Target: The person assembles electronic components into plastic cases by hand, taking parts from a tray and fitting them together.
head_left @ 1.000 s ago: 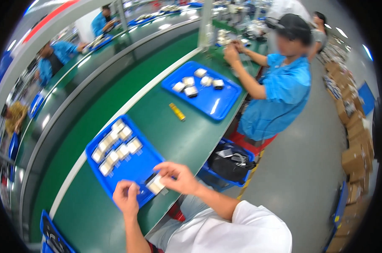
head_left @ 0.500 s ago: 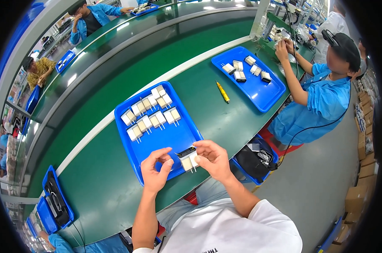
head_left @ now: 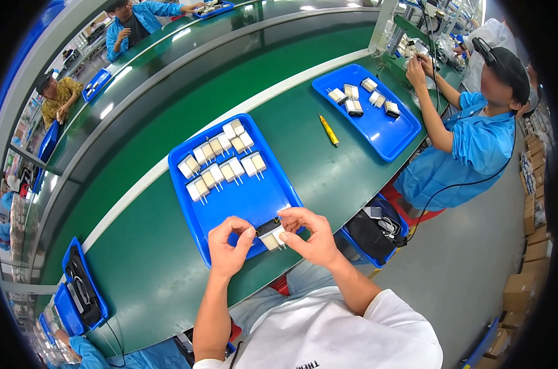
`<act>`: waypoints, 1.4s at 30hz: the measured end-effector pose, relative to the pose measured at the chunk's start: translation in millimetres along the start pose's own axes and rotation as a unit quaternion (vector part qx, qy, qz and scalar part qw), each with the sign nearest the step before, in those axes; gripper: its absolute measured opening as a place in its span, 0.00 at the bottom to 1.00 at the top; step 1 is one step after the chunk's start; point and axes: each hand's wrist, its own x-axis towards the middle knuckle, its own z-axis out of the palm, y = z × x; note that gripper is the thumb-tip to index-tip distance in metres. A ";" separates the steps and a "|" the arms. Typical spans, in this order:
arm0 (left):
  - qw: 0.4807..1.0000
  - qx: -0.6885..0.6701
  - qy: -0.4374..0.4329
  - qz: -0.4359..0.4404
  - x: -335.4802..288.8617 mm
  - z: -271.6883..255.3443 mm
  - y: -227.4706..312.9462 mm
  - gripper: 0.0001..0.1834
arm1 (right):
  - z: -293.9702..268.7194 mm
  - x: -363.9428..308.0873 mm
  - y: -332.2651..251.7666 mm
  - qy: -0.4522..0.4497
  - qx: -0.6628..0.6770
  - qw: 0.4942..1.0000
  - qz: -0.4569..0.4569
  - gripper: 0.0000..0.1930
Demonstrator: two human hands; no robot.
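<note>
Just over the near edge of the blue tray (head_left: pixel 214 203) I hold a white and beige plug charger (head_left: pixel 270 240), its dark open end up and its metal prongs down. My right hand (head_left: pixel 313 237) grips its right side, thumb on the casing and forefinger raised by the open end. The thumb and forefinger of my left hand (head_left: pixel 230 246) close in at the charger's left end; their exact contact is partly hidden. Farther up the tray lie several similar chargers (head_left: pixel 220 144), prongs showing.
A yellow pen-like tool (head_left: pixel 329 130) lies on the green table (head_left: pixel 297 147). Right of it, another blue tray (head_left: pixel 383 132) holds several chargers. A co-worker in blue (head_left: pixel 476 135) works at the right. Blue bins with dark items (head_left: pixel 82 292) stand at the lower left.
My left hand has moved right, its fingertips now at the charger. The charger has tilted slightly in my right hand. The whole view has shifted a little.
</note>
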 end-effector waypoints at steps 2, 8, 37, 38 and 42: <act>1.000 0.009 -0.004 0.000 0.1 0.5 0.9 0.04 | 0.1 -0.1 -1.4 0.002 -0.008 1.000 -0.001 0.20; 1.000 0.008 0.011 -0.017 -1.1 1.1 1.6 0.04 | 3.0 2.9 -6.8 -0.003 -0.019 1.000 -0.010 0.20; 0.992 0.043 -0.055 0.102 3.9 7.2 3.8 0.37 | 9.5 9.4 -3.9 0.041 0.095 0.992 0.070 0.24; 0.991 0.047 -0.060 0.107 3.1 6.4 2.9 0.40 | 9.2 9.8 -4.4 0.041 0.094 0.992 0.067 0.24; 0.996 -0.011 -0.027 0.080 -0.5 13.1 6.9 0.45 | 11.6 9.3 -11.8 0.049 0.097 0.993 0.045 0.31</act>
